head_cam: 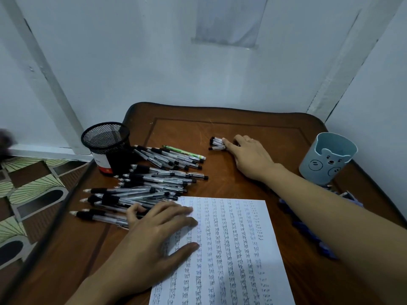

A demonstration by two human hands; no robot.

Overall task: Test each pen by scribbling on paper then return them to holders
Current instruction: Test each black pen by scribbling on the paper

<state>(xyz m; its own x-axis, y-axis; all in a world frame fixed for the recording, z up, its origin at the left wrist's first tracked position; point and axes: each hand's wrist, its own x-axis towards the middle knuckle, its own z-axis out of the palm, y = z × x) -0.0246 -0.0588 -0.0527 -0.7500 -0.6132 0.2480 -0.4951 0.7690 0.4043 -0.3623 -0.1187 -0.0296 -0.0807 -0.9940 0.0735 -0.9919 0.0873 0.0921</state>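
**Bench layout.** The wooden bench (pixel 259 122) stands against a pale wall. A sheet of paper (pixel 233 249) lies at the near centre, covered in columns of short handwritten marks. A loose pile of pens (pixel 154 183) with clear barrels and black grips lies flat on the bench to the left of the paper. One green pen (pixel 182 152) rests at the far edge of the pile.

**Holders.** A black mesh holder (pixel 105 142) stands upright at the far left corner, just behind the pile. A blue cup holder (pixel 328 159) printed with a bear face stands upright at the far right.

**Hands.** The left hand (pixel 158 234) lies flat with fingers spread and relaxed. Its thumb and fingertips rest on the left edge of the paper, and its outer fingers touch the nearest pens of the pile. The right hand (pixel 251 155) reaches across to the far centre of the bench with its fingers curled over a small bundle of pens (pixel 217 143). Only the black-tipped ends protrude from the grip.

**Other items.** Blue objects (pixel 308 234) lie along the right side of the bench, partly under the right forearm; they are too blurred to identify. Patterned floor tiles (pixel 33 194) show at the left.
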